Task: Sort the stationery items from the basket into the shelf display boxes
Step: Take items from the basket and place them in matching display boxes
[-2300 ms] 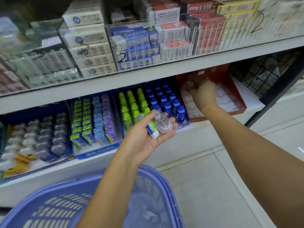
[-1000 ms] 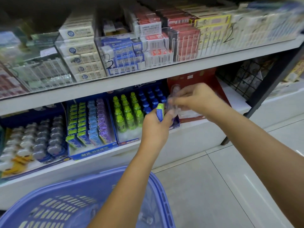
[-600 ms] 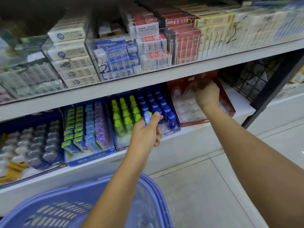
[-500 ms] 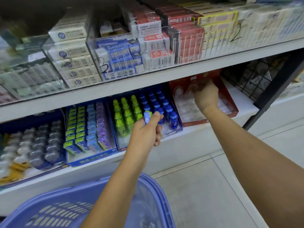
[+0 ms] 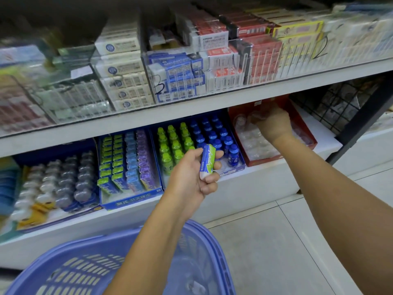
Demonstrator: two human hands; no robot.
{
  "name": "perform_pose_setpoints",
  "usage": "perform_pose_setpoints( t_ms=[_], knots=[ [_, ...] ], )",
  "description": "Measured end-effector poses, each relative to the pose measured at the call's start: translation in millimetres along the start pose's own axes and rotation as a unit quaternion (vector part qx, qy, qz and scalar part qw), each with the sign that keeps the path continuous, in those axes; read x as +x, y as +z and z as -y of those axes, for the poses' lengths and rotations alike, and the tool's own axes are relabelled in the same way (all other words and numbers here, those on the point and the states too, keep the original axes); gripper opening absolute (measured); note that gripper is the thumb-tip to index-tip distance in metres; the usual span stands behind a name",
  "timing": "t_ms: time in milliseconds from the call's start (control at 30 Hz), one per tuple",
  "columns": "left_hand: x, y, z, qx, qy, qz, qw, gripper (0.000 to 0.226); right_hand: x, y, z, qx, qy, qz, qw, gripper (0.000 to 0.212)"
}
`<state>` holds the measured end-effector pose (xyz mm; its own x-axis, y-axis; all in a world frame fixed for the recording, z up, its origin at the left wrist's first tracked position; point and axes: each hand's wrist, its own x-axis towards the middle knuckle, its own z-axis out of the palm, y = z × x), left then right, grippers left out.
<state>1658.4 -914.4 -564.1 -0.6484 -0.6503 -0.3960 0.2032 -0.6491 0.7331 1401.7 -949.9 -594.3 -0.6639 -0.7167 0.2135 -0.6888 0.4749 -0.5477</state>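
My left hand grips a small eraser in a blue-and-green sleeve, held upright in front of the lower shelf. My right hand reaches into the red display box of clear bottles at the right of the lower shelf; its fingers curl round a clear bottle over the back rows. The blue plastic basket sits below my left arm; little of its contents shows.
On the lower shelf stand a blue box of green and blue bottles, a blue box of sleeved erasers and a box of grey items. The upper shelf holds clear bins of boxed goods. Black wire mesh stands right.
My right hand took the clear bottle from my left hand and carried it into the red box. My left hand turned the eraser upright and lowered slightly.
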Motion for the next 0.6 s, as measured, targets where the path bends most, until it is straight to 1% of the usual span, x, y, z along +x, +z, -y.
perform_pose_setpoints(
  t_ms=[67,100,133,167,200,233,267,300,333,367,400,467,500,533,600],
  knots=[
    [-8,-8,-3,-0.038,-0.003,0.031,0.999,0.036,-7,-13,11,-0.057,-0.003,0.004,0.998,0.037],
    [-12,-12,-4,-0.050,-0.002,0.042,0.998,0.037,-14,-22,20,-0.081,-0.019,0.018,0.996,0.035],
    [-17,-16,-4,-0.058,0.002,0.048,0.997,0.038,-22,-31,32,-0.079,-0.043,0.043,0.995,0.032],
    [-21,-20,-3,-0.059,0.012,0.047,0.997,0.038,-35,-39,45,-0.042,-0.061,0.079,0.994,0.030],
    [-26,-24,-3,-0.049,0.027,0.036,0.998,0.036,-50,-47,60,0.025,-0.064,0.128,0.989,0.029],
    [-30,-27,-1,-0.022,0.053,0.013,0.998,0.033,-69,-54,76,0.102,-0.056,0.189,0.975,0.031],
    [-34,-31,0,0.023,0.086,-0.020,0.996,0.027,-89,-59,93,0.163,-0.046,0.252,0.953,0.035],
    [-38,-36,2,0.087,0.123,-0.060,0.987,0.021,-106,-62,107,0.204,-0.041,0.304,0.930,0.039],
    [-42,-40,5,0.157,0.161,-0.097,0.969,0.017,-121,-62,120,0.230,-0.039,0.338,0.912,0.039],
    [-47,-45,6,0.217,0.200,-0.124,0.947,0.015,-134,-59,132,0.248,-0.042,0.354,0.901,0.036],
    [-52,-50,8,0.258,0.238,-0.145,0.925,0.016,-146,-54,142,0.262,-0.047,0.357,0.895,0.028],
    [-64,-63,8,0.301,0.300,-0.182,0.887,0.018,-165,-42,160,0.287,-0.056,0.352,0.889,0.011],
    [-70,-71,8,0.316,0.322,-0.204,0.869,0.018,-173,-35,168,0.291,-0.062,0.348,0.889,0.008],
    [-77,-78,6,0.330,0.336,-0.222,0.854,0.019,-181,-29,175,0.291,-0.068,0.346,0.889,0.009],
    [-88,-94,2,0.341,0.354,-0.239,0.838,0.021,-191,-16,189,0.298,-0.079,0.352,0.884,0.011]
  ],
)
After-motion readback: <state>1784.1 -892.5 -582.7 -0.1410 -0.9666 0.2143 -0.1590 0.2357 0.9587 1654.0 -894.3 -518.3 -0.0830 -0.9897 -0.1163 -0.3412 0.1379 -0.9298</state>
